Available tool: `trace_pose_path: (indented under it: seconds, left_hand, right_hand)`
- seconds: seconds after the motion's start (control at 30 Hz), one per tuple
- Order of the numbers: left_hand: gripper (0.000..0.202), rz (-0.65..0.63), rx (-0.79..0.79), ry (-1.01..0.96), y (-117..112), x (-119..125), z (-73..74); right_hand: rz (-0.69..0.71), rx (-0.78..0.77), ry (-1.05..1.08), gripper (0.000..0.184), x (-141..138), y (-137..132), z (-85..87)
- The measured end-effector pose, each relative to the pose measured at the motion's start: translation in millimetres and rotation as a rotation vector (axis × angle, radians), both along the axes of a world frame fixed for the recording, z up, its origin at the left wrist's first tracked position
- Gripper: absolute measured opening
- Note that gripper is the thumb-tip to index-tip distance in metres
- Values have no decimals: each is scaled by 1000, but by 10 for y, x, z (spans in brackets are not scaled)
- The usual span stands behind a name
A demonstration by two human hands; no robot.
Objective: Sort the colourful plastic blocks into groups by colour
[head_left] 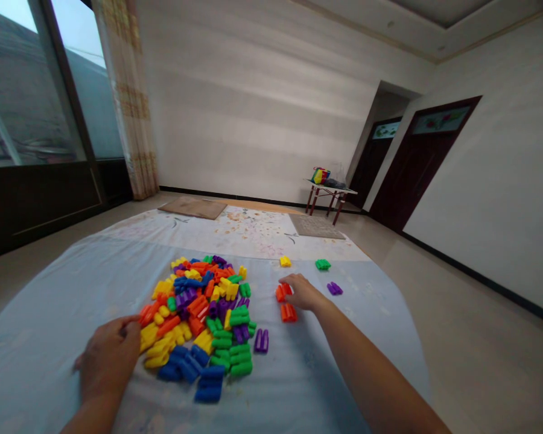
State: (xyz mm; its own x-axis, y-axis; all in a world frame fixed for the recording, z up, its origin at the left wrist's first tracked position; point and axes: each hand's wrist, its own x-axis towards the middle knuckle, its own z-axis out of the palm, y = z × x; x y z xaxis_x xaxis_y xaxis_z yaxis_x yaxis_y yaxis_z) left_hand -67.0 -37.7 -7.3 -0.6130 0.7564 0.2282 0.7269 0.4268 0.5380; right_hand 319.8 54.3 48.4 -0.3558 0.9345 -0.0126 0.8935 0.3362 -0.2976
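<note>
A heap of colourful plastic toy blocks (199,304), shaped like joined tubes, lies on the cloth-covered table. My left hand (111,355) is at the heap's left edge, its fingers curled in against an orange toy block (149,313); what they pinch, if anything, is hidden. Right of the heap, my right hand (301,291) has its fingers closed on an orange toy block (282,293) at the table surface. Just nearer to me lies a second orange block (288,313). A purple block (261,341) sits apart by the heap's right side.
Single yellow (285,261), green (323,264) and purple (335,289) blocks lie beyond my right hand. Two mats (194,208) rest on the table's far part. A small side table (332,188) with bags stands by the far wall. The table's rounded edge curves at right.
</note>
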Motion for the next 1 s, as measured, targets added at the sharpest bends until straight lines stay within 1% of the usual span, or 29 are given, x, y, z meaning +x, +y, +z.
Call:
trace_pose_path:
  seconds: [0.1, 0.2, 0.37, 0.43, 0.53, 0.63, 0.73, 0.8, 0.83, 0.93, 1.0]
  left_hand:
    - [46, 1, -42, -78, -17, 36, 59]
    - [47, 5, -41, -93, -39, 71, 103]
    - [47, 0, -28, -90, -53, 96, 107]
    - [47, 1, -14, -87, -55, 97, 98]
    - [45, 2, 7, -84, -55, 95, 83]
    - [45, -3, 18, -77, -49, 88, 67]
    - [45, -9, 14, -76, -43, 83, 58]
    - [45, -3, 9, -75, -43, 85, 59]
    - [45, 1, 7, -74, -45, 87, 61]
    - [46, 5, 2, -68, -51, 92, 64]
    - [46, 3, 3, -65, -53, 91, 61]
  right_hand:
    - [0, -23, -6, 51, 7, 38, -52]
    - [-7, -15, 18, 55, 34, 63, -128]
    - [-5, 1, 73, 54, 87, 99, -250]
    - [0, 7, 92, 54, 103, 99, -257]
    - [0, 38, 119, 56, 85, 39, -205]
    - [43, 133, 219, 51, -46, -126, -127]
    - [194, 188, 349, 43, -304, -359, -98]
    - [293, 157, 381, 42, -503, -500, -120]
    - [319, 135, 386, 43, -595, -555, -140]
    - [321, 78, 373, 46, -792, -646, -200]
    - [306, 64, 357, 43, -843, -664, -218]
